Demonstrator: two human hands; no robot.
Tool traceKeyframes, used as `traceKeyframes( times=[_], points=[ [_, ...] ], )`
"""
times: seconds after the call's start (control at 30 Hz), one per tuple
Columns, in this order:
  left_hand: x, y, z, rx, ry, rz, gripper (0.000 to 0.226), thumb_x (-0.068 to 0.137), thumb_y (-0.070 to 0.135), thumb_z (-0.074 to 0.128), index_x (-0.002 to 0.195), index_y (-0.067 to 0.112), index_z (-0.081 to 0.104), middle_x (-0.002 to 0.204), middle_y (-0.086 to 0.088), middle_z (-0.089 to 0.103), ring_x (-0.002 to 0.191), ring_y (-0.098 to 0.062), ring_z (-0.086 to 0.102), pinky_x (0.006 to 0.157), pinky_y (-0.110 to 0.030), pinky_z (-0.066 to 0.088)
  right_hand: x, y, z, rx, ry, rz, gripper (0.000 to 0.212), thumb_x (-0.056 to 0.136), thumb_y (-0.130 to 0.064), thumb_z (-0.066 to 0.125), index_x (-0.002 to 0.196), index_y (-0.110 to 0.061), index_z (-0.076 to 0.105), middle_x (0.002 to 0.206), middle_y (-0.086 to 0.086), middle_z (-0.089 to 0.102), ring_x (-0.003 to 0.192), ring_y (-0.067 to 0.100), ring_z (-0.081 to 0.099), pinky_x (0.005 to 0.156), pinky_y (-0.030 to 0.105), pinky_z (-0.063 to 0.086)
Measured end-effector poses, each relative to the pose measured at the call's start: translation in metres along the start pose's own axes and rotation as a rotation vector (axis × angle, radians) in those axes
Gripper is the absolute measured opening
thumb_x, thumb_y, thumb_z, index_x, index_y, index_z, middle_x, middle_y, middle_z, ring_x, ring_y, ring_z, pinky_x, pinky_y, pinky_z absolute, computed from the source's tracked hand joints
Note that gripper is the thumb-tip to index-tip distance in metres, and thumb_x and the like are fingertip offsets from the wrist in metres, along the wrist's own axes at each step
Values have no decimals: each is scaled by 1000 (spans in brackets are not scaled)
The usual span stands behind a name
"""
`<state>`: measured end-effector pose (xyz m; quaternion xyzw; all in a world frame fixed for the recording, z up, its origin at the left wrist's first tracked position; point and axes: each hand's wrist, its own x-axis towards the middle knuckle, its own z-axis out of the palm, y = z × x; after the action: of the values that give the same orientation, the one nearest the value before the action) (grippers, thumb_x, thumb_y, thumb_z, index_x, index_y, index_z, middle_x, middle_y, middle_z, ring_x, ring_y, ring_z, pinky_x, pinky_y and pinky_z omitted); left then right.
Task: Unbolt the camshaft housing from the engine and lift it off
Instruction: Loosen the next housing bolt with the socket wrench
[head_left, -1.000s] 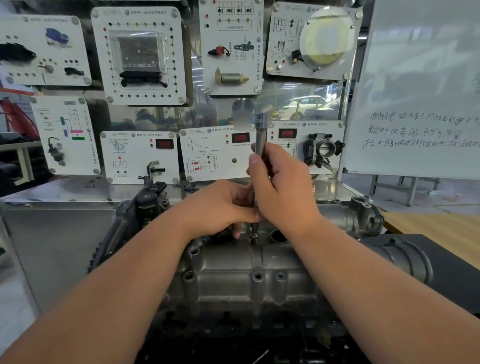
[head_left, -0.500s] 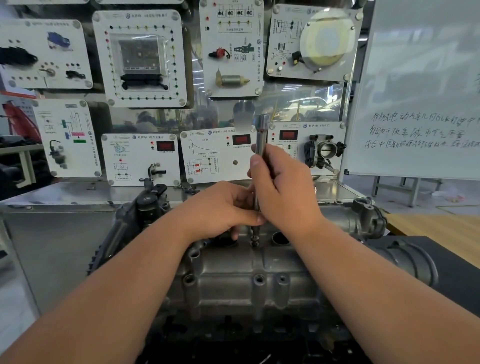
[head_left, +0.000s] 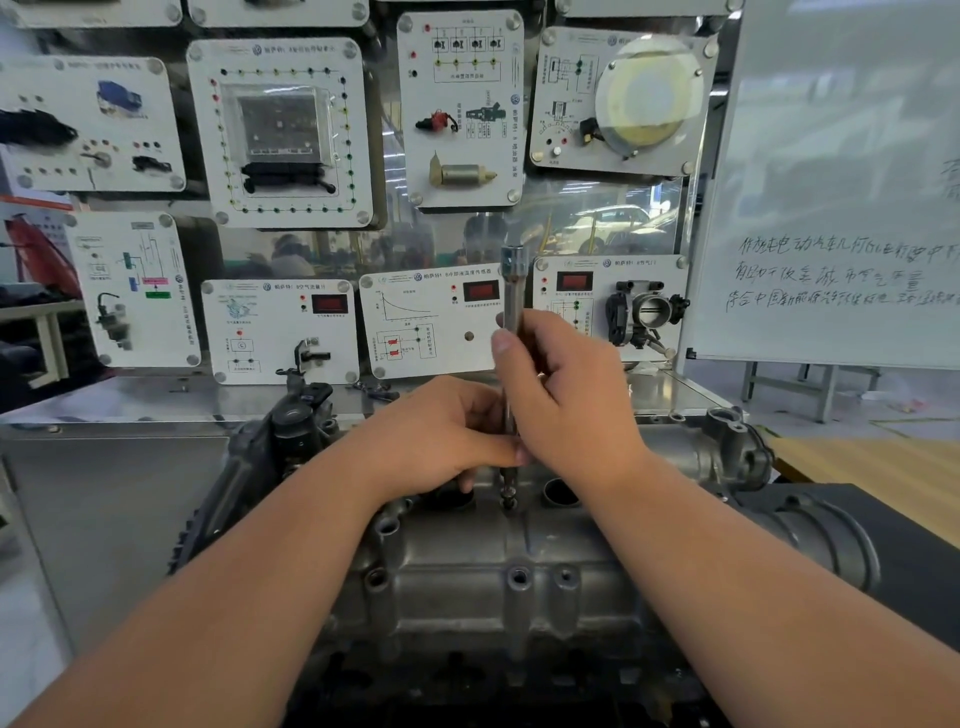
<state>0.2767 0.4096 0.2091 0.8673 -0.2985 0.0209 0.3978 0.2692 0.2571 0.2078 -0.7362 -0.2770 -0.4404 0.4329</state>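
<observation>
Camshaft housing (head_left: 467, 587) — a grey casting atop the engine (head_left: 467, 686), at the bottom centre of the head view. A long socket extension (head_left: 513, 291) stands upright, its lower tip in a bolt recess on the housing's far edge. Right hand (head_left: 566, 395) grips the shaft, thumb up; left hand (head_left: 441, 431) pinches it lower down. Behind — training panels (head_left: 280, 130); a whiteboard (head_left: 841, 182) at right.

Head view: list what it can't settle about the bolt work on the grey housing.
- Bolt head under the upright steel extension bar: hidden by the tool tip.
- Left hand fingertips: hidden behind the right hand.
- Grey cast-metal camshaft housing near side: too dark and partly covered by both forearms.
</observation>
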Motion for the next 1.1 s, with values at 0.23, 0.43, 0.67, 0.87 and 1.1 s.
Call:
traceKeyframes(
  times=[0.23,0.43,0.67,0.87,1.1],
  points=[
    [2,-2,0,67,17,-10,14,84,33,78,83,22,69,60,6,63,53,-9,61,62,-29,47,0,-1,1,39,46,53,19,90,-27,75,97,-15,62,75,2,66,71,15,63,68,39,54],
    [0,2,1,-30,-24,9,3,86,28,73,86,30,76,72,8,74,56,-11,65,70,-30,48,1,-2,-2,-12,-7,5,29,99,-20,58,76,-1,58,58,11,53,56,20,48,55,39,41],
    [0,0,0,56,42,-24,15,75,43,76,80,31,71,56,4,64,50,-8,59,59,-26,45,1,-2,1,61,1,60,22,90,-25,75,108,-17,64,73,-7,65,73,10,63,66,25,51],
    [-1,1,1,-16,-21,13,5,86,31,76,85,35,75,74,12,74,57,-11,65,59,-13,45,0,-3,0,7,43,46,27,92,-28,54,84,-3,61,58,5,58,61,16,54,52,22,41],
    [-2,3,0,33,19,2,8,88,24,76,83,20,72,52,14,62,43,-2,53,47,-9,39,0,-2,0,59,10,62,26,92,-32,71,105,-11,64,79,6,71,71,16,65,68,36,52]
  ],
)
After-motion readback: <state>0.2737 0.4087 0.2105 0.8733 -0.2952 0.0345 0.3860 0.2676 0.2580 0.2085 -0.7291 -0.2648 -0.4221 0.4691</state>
